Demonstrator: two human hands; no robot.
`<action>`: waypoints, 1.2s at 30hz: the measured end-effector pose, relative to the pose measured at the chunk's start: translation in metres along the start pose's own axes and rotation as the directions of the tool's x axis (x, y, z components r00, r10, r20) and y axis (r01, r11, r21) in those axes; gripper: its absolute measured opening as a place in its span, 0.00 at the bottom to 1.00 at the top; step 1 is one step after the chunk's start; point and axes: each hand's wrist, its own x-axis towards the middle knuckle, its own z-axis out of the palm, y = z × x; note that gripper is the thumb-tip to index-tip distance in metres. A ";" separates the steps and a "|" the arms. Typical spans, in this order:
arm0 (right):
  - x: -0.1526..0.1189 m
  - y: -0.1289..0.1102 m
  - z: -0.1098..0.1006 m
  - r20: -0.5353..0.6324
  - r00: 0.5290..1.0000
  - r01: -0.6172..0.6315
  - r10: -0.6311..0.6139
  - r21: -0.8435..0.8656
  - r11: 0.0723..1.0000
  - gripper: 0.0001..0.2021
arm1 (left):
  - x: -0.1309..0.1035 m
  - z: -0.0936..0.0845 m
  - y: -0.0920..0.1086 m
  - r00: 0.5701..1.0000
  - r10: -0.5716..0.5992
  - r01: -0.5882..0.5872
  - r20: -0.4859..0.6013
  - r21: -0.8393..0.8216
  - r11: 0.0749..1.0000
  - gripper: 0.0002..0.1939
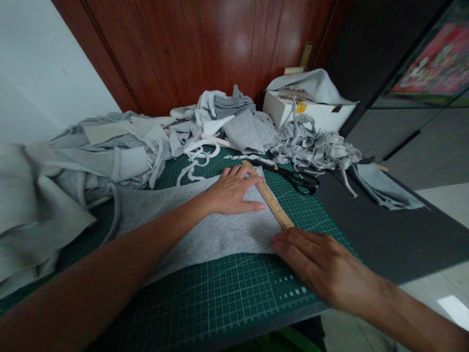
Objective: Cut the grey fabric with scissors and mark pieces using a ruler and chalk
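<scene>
A wooden ruler (273, 201) lies slantwise along the right end of a piece of grey knit fabric (198, 227). My left hand (236, 190) rests on the cloth with fingers spread, its fingertips over the far part of the ruler. At the near end, my right hand (318, 259) has its fingers together around the ruler, hiding that tip. Both cloth and ruler lie on a green cutting mat (234, 278) with a printed grid. Black-handled scissors (298, 178) lie just beyond the ruler, to the right.
Grey fabric scraps (139, 146) are heaped at the left and back. White strips (198, 156) curl on the mat. A white box (311, 112) stands at the back right, beside tangled grey strips (322, 146). Folded cloth (388, 186) sits near the right edge. Behind is a brown door (183, 49).
</scene>
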 end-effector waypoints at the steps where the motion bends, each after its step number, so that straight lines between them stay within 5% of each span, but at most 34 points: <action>1: -0.002 -0.003 0.001 -0.023 1.000 0.006 -0.006 -0.001 1.000 0.22 | 0.000 0.000 0.000 1.000 0.001 -0.001 0.000 0.007 1.000 0.40; 12: -0.015 -0.022 0.015 0.016 0.994 -0.110 0.110 0.015 0.994 0.18 | 0.000 0.000 0.001 1.000 -0.005 0.005 0.009 0.004 1.000 0.41; 20: -0.037 -0.034 0.027 0.044 0.947 -0.318 0.317 0.034 0.947 0.21 | -0.001 0.000 0.000 1.000 0.001 -0.001 0.000 0.009 1.000 0.40; 26: -0.032 -0.041 0.023 -0.032 0.943 -0.332 0.331 -0.067 0.941 0.16 | -0.001 0.000 0.000 1.000 0.011 -0.011 0.002 0.014 1.000 0.39; 36: -0.048 -0.039 0.029 -0.031 0.948 -0.317 0.316 -0.049 0.947 0.21 | 0.000 0.000 0.000 1.000 -0.002 0.002 0.011 0.013 1.000 0.39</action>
